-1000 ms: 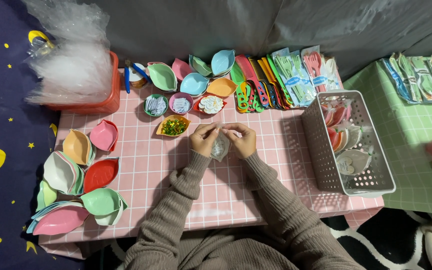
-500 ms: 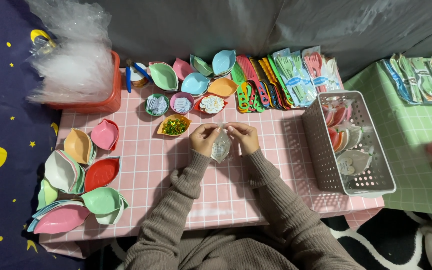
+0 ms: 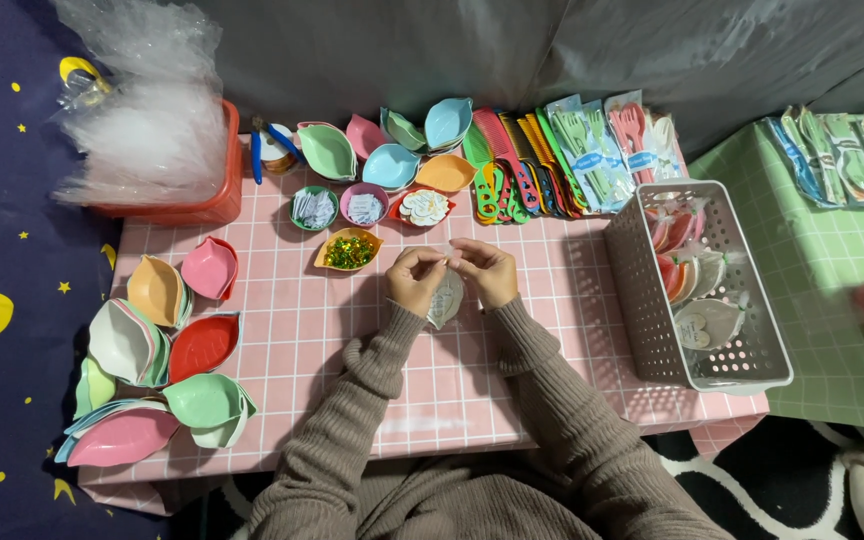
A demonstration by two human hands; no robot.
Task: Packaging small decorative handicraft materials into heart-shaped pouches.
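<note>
On the tabletop (image 3: 302, 330) we have our hands (image 3: 452, 275) at the middle with a small bag (image 3: 445, 298) between them, stacked leaf dishes (image 3: 152, 340) to our left, a perforated basket (image 3: 697, 290) of packed dishes to our right, and small bowls (image 3: 367, 205), combs (image 3: 507, 165) and cutlery packs (image 3: 602, 150) behind

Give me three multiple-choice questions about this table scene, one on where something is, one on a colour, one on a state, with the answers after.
1. Where is the white basket?
A. on the person's right
B. on the person's left
C. under the table

2. What colour is the table top?
A. blue
B. pink checked
C. plain white

3. What are the left hand and right hand doing?
A. resting flat and apart
B. lifting the basket
C. together pinching a small clear bag

Answers: 1 A, the basket stands at the right table edge. 2 B, pink squares show all over it. 3 C, both hands' fingers meet on the bag's top.
</note>
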